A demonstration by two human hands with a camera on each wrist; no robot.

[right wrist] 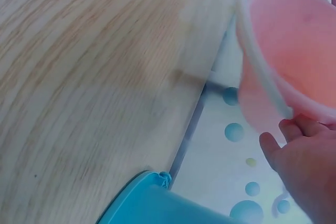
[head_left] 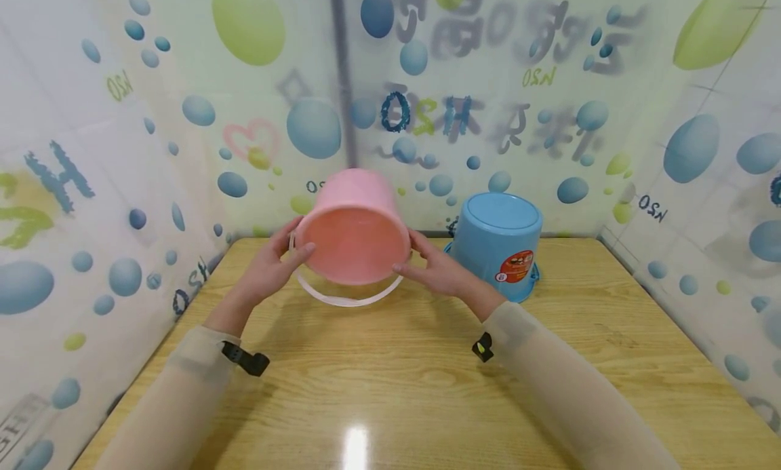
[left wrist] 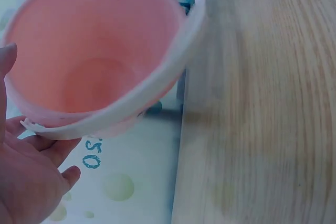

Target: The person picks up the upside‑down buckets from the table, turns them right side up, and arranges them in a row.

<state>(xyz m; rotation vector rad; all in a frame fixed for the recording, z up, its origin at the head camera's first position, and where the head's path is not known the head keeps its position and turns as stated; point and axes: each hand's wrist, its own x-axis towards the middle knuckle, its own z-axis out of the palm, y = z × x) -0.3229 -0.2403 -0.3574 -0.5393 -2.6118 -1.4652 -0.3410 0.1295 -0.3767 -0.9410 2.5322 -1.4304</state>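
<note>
A pink bucket [head_left: 356,243] is held up above the back of the table, tilted so its mouth faces me. Its white handle [head_left: 348,300] hangs below the rim. On the left side my left hand [head_left: 272,265] grips the rim, thumb at the mouth and fingers around the outside. My right hand [head_left: 436,270] grips the opposite side of the rim in the same way. In the left wrist view, the bucket's inside [left wrist: 100,82] shows nothing in it. The right wrist view has the right hand [right wrist: 310,163] at the rim near the handle's joint.
A blue bucket [head_left: 497,243] stands upside down at the back right of the wooden table [head_left: 378,368], with a red label on its side. Patterned curtain-like walls [head_left: 427,83] enclose the table's back and both sides.
</note>
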